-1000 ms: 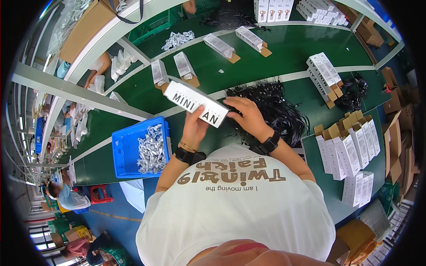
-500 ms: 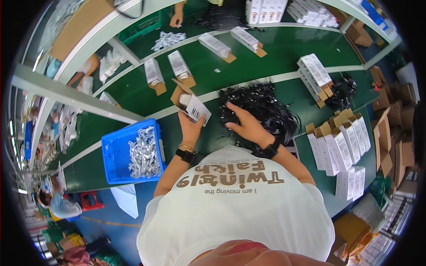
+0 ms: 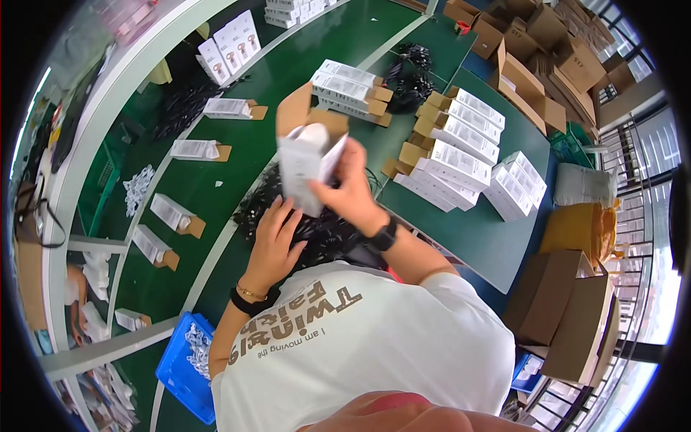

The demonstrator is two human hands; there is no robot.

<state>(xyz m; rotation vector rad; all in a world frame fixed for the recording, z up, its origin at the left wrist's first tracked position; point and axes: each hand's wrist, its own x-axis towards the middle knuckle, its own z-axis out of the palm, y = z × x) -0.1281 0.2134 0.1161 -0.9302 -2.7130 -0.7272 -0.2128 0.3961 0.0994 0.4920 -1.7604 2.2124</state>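
Note:
My right hand [image 3: 350, 189] is closed round an open white carton [image 3: 302, 173], which stands tilted with its brown flap up. A rounded white item [image 3: 314, 135] shows inside the carton's mouth. Next to the carton's lower end, my left hand [image 3: 270, 246] has its fingers stretched out over a pile of black cords [image 3: 324, 241]. Whether its fingertips touch the carton I cannot tell. The carton and my hands hide part of the pile.
Open white cartons [image 3: 457, 155] stand in a row at the right, with more [image 3: 349, 88] beyond. Several lie along the green belt [image 3: 209, 205] at the left. A blue bin [image 3: 173, 374] with small silvery-white pieces is at lower left, near a metal post [image 3: 115, 338].
The carton has passed from my left hand to my right. My left hand has moved over to the black cords. The view has turned to the right.

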